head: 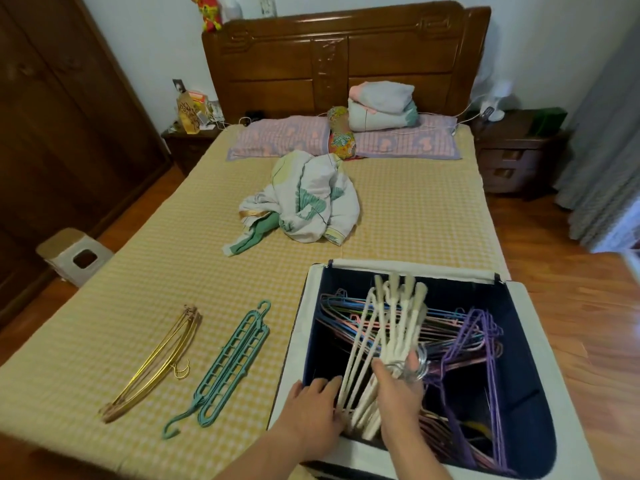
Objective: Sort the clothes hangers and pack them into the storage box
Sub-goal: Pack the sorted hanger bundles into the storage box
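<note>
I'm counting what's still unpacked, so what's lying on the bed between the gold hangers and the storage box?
In the head view, the teal multi-hole hangers lie on the checked bedsheet between the gold hangers and the storage box.

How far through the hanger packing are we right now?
Done: coloured wire hangers lie in the storage box. In hand: both the left hand and right hand are lowering the white hangers in. Left: gold hangers and teal hangers on the bed.
</note>
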The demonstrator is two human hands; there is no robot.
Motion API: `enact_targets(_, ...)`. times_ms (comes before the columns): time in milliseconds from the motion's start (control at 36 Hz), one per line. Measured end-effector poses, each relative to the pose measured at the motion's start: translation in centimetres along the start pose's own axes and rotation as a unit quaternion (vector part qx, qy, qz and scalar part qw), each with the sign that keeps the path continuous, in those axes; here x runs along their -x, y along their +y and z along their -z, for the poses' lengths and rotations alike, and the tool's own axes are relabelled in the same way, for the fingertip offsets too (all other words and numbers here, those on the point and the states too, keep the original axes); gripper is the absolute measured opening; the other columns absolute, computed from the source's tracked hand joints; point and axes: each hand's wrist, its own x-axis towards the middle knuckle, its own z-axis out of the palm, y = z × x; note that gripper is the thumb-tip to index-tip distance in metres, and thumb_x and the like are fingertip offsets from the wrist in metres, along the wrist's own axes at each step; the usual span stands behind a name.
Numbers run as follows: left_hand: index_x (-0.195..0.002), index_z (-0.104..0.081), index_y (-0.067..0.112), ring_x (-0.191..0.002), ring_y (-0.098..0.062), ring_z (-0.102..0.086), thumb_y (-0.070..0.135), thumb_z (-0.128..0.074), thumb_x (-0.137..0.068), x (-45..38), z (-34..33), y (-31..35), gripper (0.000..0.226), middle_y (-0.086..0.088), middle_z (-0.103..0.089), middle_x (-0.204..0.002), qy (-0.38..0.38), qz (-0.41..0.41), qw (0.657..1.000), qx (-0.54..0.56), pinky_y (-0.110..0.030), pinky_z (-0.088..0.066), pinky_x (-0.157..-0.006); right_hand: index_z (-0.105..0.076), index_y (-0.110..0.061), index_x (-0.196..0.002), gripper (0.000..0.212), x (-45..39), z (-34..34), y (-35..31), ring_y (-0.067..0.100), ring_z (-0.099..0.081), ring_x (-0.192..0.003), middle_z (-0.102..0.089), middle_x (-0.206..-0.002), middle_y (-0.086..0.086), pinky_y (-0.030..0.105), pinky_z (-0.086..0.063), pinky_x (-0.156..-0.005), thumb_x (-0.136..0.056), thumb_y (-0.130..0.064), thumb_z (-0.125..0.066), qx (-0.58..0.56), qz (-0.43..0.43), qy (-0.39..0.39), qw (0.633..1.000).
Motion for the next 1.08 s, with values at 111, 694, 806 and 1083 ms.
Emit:
enact_targets(111,-0.161,-0.015,0.030,-0.151,-0.021,-0.026,0.047,-0.042,-0.100,-0.1,-0.3,-0.1,0.069,-0.001,-0.030,-0.162,-0.008,-0.001,1.000,0.012,-0.050,-0.004,-0.126,-0.056,-0.035,-0.136,0.066,-0.7,-0.6,1.4,0.013,-0.067,-0.108,-0.071,-0.120,-0.004,0.039,-0.053,-0.098,-0.084,-0.001,-0.075,0.047,-0.022,-0.096,0.994)
enact_targets(694,-0.157,0.015,0.046,-0.142,-0.034,-0.038,0.050,-0.046,-0.103,1.2,-1.6,-4.7,0.081,-0.007,0.000,-0.166,0.017,0.152,0.954,0.260,-0.041,-0.041,-0.112,-0.052,-0.047,-0.131,0.066,-4.4,-1.0,3.8,0.009,-0.069,-0.104,-0.074,-0.112,-0.011,0.029,-0.054,-0.083,-0.086,-0.005,-0.075,0.053,-0.094,-0.180,0.978)
enact_targets(806,-0.157,0.017,0.044,-0.139,-0.033,-0.043,0.048,-0.045,-0.104,1.0,-1.5,-4.4,0.082,-0.011,-0.002,-0.166,0.013,0.158,0.954,0.254,-0.036,-0.042,-0.107,-0.061,-0.034,-0.130,0.053,-5.9,-0.3,3.7,0.021,-0.066,-0.111,-0.074,-0.114,-0.001,0.046,-0.051,-0.102,-0.086,-0.006,-0.074,0.046,-0.130,-0.180,0.974)
enact_targets(1083,-0.157,0.020,0.041,-0.117,-0.023,-0.059,0.049,-0.044,-0.104,0.9,-1.4,-4.4,0.084,-0.015,-0.011,-0.162,0.006,0.151,0.962,0.228,-0.030,-0.049,-0.094,-0.063,-0.031,-0.127,0.050,-7.7,0.8,3.8,0.017,-0.060,-0.081,-0.066,-0.098,0.003,0.035,-0.050,-0.075,-0.087,-0.002,-0.070,0.039,-0.202,-0.276,0.939)
